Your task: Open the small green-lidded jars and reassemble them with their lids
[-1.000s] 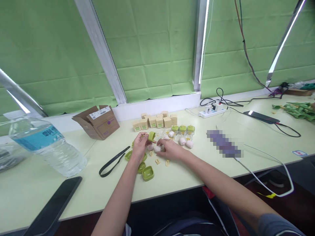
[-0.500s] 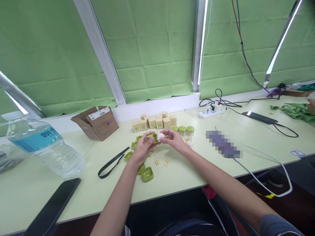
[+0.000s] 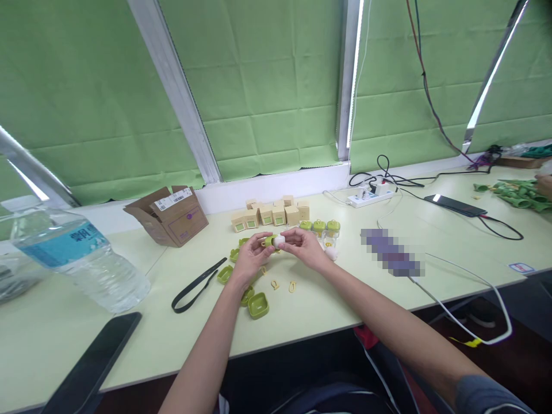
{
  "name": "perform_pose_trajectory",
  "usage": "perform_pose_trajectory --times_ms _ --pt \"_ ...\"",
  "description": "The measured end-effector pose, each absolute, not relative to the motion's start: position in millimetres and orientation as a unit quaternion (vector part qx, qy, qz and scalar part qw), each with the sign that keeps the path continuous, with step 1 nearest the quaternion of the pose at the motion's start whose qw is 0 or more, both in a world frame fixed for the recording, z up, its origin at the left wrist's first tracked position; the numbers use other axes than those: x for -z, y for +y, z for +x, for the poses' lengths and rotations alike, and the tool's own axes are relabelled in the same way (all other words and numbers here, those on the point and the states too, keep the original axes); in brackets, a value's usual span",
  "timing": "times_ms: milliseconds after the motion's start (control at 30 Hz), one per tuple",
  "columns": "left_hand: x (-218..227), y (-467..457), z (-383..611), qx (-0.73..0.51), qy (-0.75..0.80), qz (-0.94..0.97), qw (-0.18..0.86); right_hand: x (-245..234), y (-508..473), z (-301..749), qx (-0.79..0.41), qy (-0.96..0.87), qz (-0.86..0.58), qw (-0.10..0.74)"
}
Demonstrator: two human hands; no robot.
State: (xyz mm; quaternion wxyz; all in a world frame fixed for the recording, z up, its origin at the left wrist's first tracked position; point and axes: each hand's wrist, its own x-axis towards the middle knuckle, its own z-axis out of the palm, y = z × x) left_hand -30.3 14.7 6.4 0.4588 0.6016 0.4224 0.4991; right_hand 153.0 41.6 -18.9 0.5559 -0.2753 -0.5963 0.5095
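Note:
My left hand point(image 3: 249, 259) pinches a small green cap point(image 3: 269, 241) above the pale table point(image 3: 328, 299). My right hand point(image 3: 307, 246) holds a small white-pink figure point(image 3: 279, 240) pressed against that cap, so the two hands meet in the middle. Several loose green caps point(image 3: 258, 305) lie just below my left hand, with small yellow loops point(image 3: 293, 286) beside them. Behind my hands stand three little clear jars with green lids point(image 3: 319, 226), and another pink figure point(image 3: 330, 253) rests to the right of my right hand.
A row of small tan boxes point(image 3: 271, 214) lines the back. An open cardboard box point(image 3: 170, 214), a black strap point(image 3: 196, 285), a water bottle point(image 3: 73, 256) and a dark phone point(image 3: 90, 362) lie left. A power strip point(image 3: 371, 197), cables and another phone point(image 3: 456, 205) lie right.
My right hand picked a white-pink figure up off the table and brought it to the green cap in my left hand; both hands rose slightly and closed together.

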Motion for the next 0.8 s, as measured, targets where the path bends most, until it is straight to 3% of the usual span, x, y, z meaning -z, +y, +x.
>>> perform_pose_trajectory --times_ms 433,800 --pt "-6.2 13.3 -29.3 -0.444 0.456 0.651 0.413 22.2 38.6 155.8 -0.400 -0.665 -0.317 0.545" --pt "-6.8 11.6 -29.4 -0.400 0.495 0.726 0.261 27.7 39.7 156.2 -0.217 -0.756 -0.283 0.548"
